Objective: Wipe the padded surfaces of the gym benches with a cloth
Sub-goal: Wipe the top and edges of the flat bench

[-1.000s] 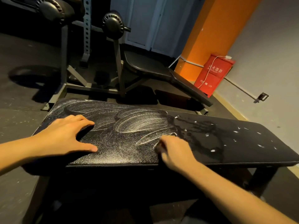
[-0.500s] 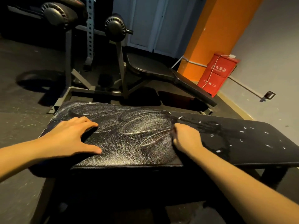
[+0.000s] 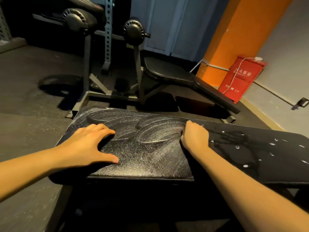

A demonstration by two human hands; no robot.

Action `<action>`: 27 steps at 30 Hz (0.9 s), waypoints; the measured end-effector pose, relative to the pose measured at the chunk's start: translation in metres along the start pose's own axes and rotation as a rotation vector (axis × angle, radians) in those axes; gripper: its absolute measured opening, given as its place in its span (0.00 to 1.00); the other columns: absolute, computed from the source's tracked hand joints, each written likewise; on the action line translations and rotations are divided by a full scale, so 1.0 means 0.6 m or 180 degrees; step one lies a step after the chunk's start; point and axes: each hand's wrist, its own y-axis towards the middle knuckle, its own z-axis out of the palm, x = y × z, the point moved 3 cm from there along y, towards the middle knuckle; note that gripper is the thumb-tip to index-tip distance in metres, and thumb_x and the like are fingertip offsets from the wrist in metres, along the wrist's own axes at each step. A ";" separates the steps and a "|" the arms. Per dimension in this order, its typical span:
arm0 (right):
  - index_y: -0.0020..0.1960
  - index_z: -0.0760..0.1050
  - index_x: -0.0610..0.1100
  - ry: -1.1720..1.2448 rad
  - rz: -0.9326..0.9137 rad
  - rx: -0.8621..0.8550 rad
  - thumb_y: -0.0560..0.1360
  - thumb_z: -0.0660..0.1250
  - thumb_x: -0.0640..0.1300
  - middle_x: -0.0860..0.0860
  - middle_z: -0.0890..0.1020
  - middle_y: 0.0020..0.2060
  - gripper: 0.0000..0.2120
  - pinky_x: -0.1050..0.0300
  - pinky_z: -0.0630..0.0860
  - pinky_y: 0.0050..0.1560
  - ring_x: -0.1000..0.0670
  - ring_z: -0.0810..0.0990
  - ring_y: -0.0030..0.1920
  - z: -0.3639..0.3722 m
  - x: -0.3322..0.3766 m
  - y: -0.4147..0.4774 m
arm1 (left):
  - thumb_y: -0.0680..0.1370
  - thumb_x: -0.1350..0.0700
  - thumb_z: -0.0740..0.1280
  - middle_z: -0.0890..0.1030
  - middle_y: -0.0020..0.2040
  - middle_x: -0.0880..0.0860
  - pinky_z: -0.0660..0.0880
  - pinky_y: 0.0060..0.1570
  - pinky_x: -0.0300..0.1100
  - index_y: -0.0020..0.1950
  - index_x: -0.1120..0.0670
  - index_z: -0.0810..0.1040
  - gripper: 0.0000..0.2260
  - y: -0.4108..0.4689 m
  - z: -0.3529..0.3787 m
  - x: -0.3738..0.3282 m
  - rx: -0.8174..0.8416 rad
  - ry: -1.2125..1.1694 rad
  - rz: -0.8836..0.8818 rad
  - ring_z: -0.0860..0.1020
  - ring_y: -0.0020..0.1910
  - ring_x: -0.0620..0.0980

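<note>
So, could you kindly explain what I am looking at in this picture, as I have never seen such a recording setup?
There is no machine here. A person wears a wide-angle camera on the head, looking forward and down, so the two bare arms entering from below are their own. The left hand rests open, fingers spread, on the flat black padded gym bench. The right hand is curled near the pad's far edge. Whatever is in its grip is hidden, so I cannot confirm a cloth. Pale swirled wipe marks cover the pad between the hands, and white flecks dot the part to the right. Behind stand a second black padded bench, an orange pillar and a red box.
</note>
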 end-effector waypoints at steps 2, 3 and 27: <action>0.51 0.74 0.47 0.0338 -0.0303 0.0208 0.78 0.65 0.44 0.53 0.80 0.44 0.02 0.53 0.68 0.40 0.44 0.81 0.45 -0.007 0.081 -0.036 | 0.58 0.13 0.54 0.69 0.68 0.36 0.65 0.69 0.45 0.77 0.41 0.65 0.54 0.000 -0.003 -0.001 0.0016 -0.0011 -0.0002 0.66 0.67 0.39; 0.51 0.76 0.48 0.0605 -0.0706 0.0396 0.79 0.65 0.45 0.54 0.79 0.44 0.03 0.53 0.71 0.41 0.46 0.80 0.45 -0.018 0.131 -0.069 | 0.58 0.13 0.54 0.69 0.68 0.36 0.65 0.70 0.45 0.78 0.41 0.65 0.54 0.000 -0.003 -0.001 0.0011 -0.0008 -0.0002 0.66 0.67 0.39; 0.56 0.75 0.45 0.0243 -0.0690 0.0207 0.79 0.65 0.49 0.44 0.84 0.52 0.09 0.51 0.69 0.42 0.39 0.82 0.52 -0.003 0.175 0.016 | 0.55 0.12 0.56 0.61 0.77 0.41 0.61 0.72 0.39 0.83 0.47 0.55 0.64 -0.147 -0.046 0.104 0.0236 0.0577 -0.0390 0.62 0.73 0.41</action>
